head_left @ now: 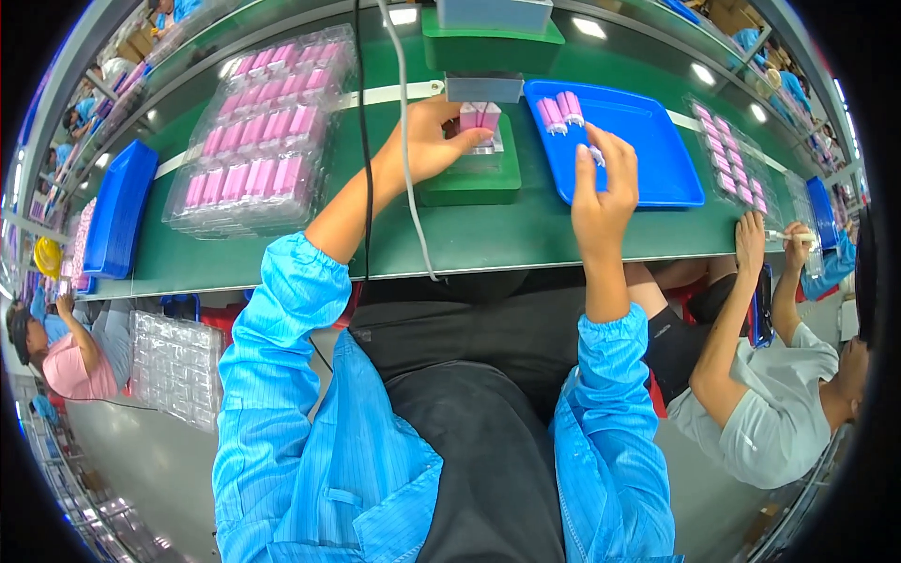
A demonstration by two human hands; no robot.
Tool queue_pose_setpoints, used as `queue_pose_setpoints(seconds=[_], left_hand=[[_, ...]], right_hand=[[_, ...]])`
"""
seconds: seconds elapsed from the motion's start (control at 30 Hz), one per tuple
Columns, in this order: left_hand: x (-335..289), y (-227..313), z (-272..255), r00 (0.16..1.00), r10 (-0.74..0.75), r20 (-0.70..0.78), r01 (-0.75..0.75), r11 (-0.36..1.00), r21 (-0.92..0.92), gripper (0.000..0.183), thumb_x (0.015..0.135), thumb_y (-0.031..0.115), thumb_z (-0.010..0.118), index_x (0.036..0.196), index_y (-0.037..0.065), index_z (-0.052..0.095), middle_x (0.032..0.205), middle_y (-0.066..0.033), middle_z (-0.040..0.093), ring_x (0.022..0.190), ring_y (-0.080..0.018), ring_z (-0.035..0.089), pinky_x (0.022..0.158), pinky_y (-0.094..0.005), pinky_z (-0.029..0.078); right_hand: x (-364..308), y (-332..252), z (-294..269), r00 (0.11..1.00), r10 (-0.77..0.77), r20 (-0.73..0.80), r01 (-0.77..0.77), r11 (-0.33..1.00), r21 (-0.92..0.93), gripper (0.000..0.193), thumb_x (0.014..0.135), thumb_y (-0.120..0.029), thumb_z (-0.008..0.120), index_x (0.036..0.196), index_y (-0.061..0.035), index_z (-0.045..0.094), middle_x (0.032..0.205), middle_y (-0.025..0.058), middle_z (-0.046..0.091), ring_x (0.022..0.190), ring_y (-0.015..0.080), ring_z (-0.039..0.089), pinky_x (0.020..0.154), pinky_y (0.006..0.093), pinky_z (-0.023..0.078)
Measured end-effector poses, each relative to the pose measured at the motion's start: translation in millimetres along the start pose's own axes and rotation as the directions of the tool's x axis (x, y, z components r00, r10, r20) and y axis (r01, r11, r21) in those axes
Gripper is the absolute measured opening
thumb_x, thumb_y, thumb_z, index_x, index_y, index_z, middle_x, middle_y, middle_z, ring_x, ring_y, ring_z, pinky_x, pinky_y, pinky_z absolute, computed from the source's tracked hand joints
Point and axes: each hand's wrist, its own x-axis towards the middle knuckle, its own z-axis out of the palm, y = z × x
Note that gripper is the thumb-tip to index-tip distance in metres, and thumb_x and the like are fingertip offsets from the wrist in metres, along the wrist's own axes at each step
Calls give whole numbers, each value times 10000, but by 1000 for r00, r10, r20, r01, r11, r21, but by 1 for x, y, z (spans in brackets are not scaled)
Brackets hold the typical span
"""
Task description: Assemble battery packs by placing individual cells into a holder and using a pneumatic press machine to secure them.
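Observation:
My left hand [427,141] is closed at the green fixture [469,188], thumb and fingers about a pink battery pack [480,116]. The pack sits under a grey block [483,89], and part of it is hidden by the fingers. Over the blue tray [671,174], my right hand [608,178] pinches a small white piece [597,156] between thumb and fingertips; its exact kind is too small to make out. Just beyond those fingertips, pink cylindrical battery packs [560,111] with white ends lie in the tray.
Stacked clear blister trays [249,141] of pink packs stand at left, beside blue bins [122,211]. A grey cable [408,141] and a black cable hang in front of my left arm. At right are another blister tray [732,155] and a co-worker [770,385].

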Motion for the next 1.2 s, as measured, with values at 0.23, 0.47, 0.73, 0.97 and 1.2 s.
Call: queue_pose_setpoints(seconds=[0.23,0.47,0.73,0.97,1.2], left_hand=[[-6,-27,15,914,334,-231,-333,942,42,254,814,225,789,980,38,743,974,-96,706,856,-228,595,728,-333,504],[-14,-25,12,917,343,-202,-344,938,35,273,849,231,758,1066,66,738,1081,-108,717,1031,-292,621,890,-381,502],[-23,-18,13,939,204,-277,-215,977,-10,232,847,181,751,1023,30,740,1018,-136,737,983,-304,678,876,-388,526],[-24,-19,15,923,237,-303,-241,970,27,228,843,168,753,1029,35,744,1030,-137,738,1001,-298,683,880,-378,533],[-25,-15,15,958,107,-267,-140,984,-111,216,864,166,736,1037,36,745,1052,-137,738,974,-288,698,856,-354,545]], right_hand=[[0,-2,44,944,126,305,-203,950,237,290,870,-110,707,1145,-21,686,1074,138,674,989,269,656,889,347,498],[4,7,80,914,49,403,-216,900,379,225,867,-124,703,1059,-6,709,1055,128,674,989,282,619,869,348,494],[1,4,86,935,-20,353,-109,934,341,178,851,-98,707,993,11,710,999,129,676,946,310,604,830,372,489],[-1,1,85,948,-40,316,-68,944,322,162,850,-76,699,975,26,701,999,130,674,945,317,599,824,381,488],[-2,2,85,945,-32,326,-78,944,319,160,855,-72,697,981,27,698,1004,133,669,944,316,598,824,380,486]])
